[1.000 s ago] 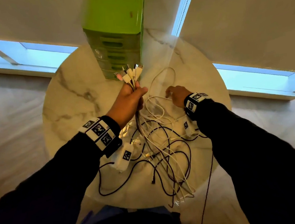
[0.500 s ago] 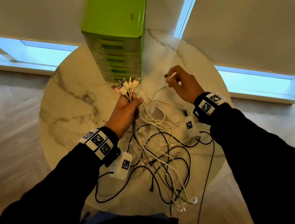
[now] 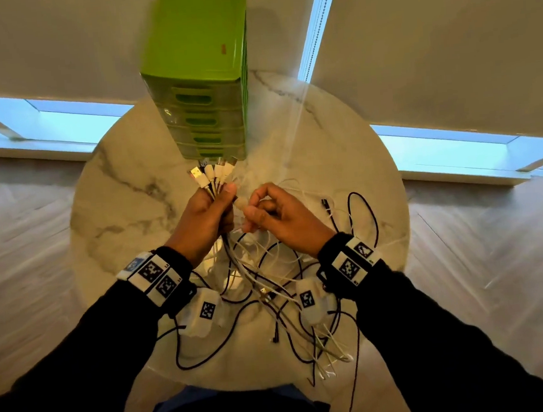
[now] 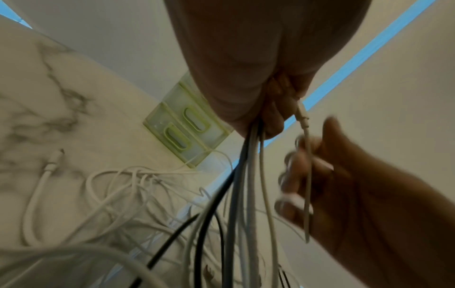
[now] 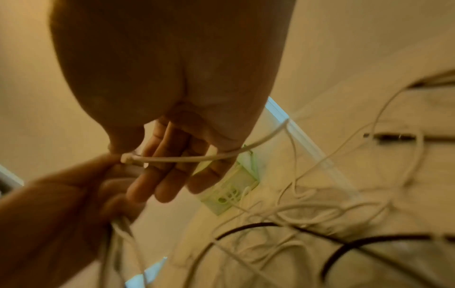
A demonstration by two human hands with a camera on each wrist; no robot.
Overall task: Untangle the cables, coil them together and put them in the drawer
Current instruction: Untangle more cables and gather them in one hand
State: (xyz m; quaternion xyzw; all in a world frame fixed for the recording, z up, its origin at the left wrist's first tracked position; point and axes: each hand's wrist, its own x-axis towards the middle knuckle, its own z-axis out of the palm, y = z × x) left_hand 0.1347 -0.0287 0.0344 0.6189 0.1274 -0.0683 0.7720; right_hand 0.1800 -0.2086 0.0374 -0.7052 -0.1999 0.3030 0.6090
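Observation:
My left hand (image 3: 213,207) is raised over the table and grips a bundle of cables just below their plugs (image 3: 214,172), which fan out above the fist. The bundled cables (image 4: 246,175) hang down from that fist. My right hand (image 3: 251,208) is right beside it and pinches the end of a white cable (image 5: 172,159); its plug (image 5: 127,158) touches the left hand (image 5: 61,204). The rest of the black and white cables lie in a tangle (image 3: 287,305) on the table below both wrists. The green drawer unit (image 3: 198,81) stands behind, all drawers closed.
The round marble table (image 3: 117,201) carries everything; its left part is bare. A black plug (image 3: 326,204) lies right of my right hand. Some cables (image 3: 355,378) hang over the near edge. Windows with drawn blinds (image 3: 446,45) are behind the table.
My right hand took a white cable end from the table, lifted it, and carried it left to the left hand's bundle. The left hand kept its grip and barely moved.

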